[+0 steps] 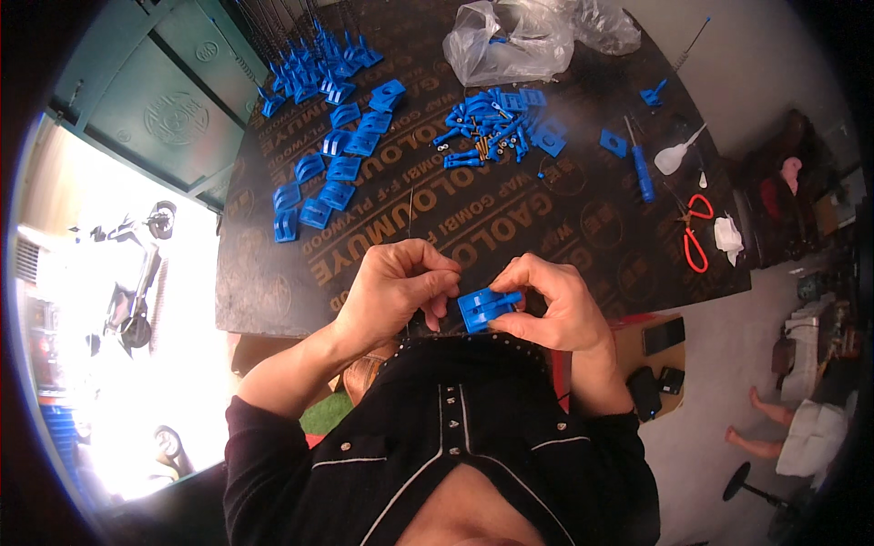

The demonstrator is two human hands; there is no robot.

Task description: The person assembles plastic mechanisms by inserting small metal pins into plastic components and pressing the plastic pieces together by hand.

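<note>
In my right hand (560, 305), thumb and fingers grip a blue plastic bracket (477, 310) with a ribbed, curved face and a short peg on its right side. Just left of it, my left hand (405, 284) is closed, thumb against the curled fingers; whatever sits in the pinch is hidden. A thin dark rod (411, 211) shows above the left hand and runs behind it; whether the fingers hold it I cannot tell. Both hands are over the near edge of the dark plywood table (300, 305), close to my body.
Blue brackets (342, 168) stand in rows at left, before a cluster with upright dark rods (309, 68). A pile of blue parts and screws (492, 123) lies mid-table, clear plastic bags (510, 45) behind. At right are a screwdriver (641, 168), white squeeze bottle (672, 156) and red-handled pliers (696, 238).
</note>
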